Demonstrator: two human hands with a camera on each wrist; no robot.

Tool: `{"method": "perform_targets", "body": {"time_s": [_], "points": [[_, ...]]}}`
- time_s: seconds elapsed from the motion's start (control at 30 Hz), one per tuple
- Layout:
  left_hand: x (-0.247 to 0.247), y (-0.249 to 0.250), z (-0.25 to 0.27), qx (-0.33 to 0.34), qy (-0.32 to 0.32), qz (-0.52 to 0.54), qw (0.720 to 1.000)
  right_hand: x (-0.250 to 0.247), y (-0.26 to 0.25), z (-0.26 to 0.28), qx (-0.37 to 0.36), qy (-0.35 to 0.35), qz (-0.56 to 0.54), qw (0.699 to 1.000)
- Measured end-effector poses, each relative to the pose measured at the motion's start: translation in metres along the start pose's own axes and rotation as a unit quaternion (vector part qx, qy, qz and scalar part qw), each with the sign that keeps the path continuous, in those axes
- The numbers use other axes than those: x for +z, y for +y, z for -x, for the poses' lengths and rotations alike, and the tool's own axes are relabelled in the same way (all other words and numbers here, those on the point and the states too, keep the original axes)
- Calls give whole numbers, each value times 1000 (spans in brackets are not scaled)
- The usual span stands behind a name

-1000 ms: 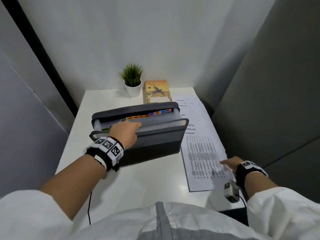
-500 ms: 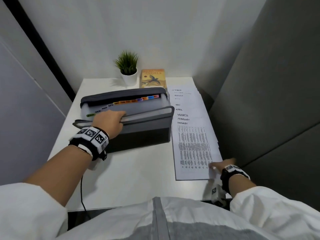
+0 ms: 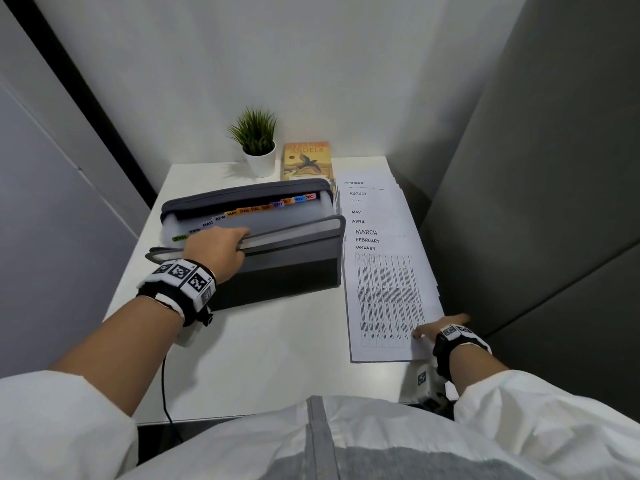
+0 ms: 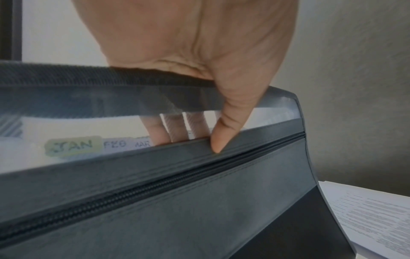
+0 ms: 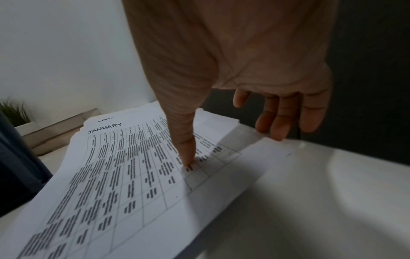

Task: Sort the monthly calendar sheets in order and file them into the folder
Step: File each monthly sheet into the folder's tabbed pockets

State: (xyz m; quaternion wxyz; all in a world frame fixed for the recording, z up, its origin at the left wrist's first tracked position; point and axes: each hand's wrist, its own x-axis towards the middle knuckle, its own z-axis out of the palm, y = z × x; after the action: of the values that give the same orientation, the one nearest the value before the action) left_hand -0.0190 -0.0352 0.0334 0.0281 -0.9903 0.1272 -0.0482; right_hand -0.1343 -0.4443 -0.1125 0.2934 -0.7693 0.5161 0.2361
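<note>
L hand (image 3: 214, 251) pinches folder (image 3: 277, 268) front open at JAN; R hand (image 3: 427, 330), fingers loose, thumbs Jan. sheet (image 3: 388, 299). Best lift top sheet only.

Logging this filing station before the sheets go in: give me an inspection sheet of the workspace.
Surface: white table.
Job's things: grey folder open, month tabs showing; calendar sheets fanned beside it, January on top.
Clutter: potted plant and book at the back.
Grippers: left hand grips the folder's front edge; right hand presses its thumb on the January sheet.
Cables: black cable hangs from the left wrist.
Surroundings: white wall, grey panels.
</note>
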Motion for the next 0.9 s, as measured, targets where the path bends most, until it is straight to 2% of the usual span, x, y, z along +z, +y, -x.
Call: {"method": "perform_targets", "body": {"time_s": [0.33, 0.5, 0.63, 0.8, 0.9], "points": [[-3, 1, -2, 9, -3, 1, 1000, 10, -4, 1, 0, 8, -21, 1000], [-2, 0, -2, 16, 0, 0, 1000, 3, -4, -1, -50, -46, 29, 997], [-2, -1, -1, 26, -2, 2, 1000, -7, -11, 4, -83, -82, 15, 993], [-6, -3, 0, 40, -16, -4, 999, -17, -29, 10, -130, -75, 25, 988], [-3, -8, -2, 63, -33, -14, 997, -14, -40, 10, -134, -69, 68, 986]]}}
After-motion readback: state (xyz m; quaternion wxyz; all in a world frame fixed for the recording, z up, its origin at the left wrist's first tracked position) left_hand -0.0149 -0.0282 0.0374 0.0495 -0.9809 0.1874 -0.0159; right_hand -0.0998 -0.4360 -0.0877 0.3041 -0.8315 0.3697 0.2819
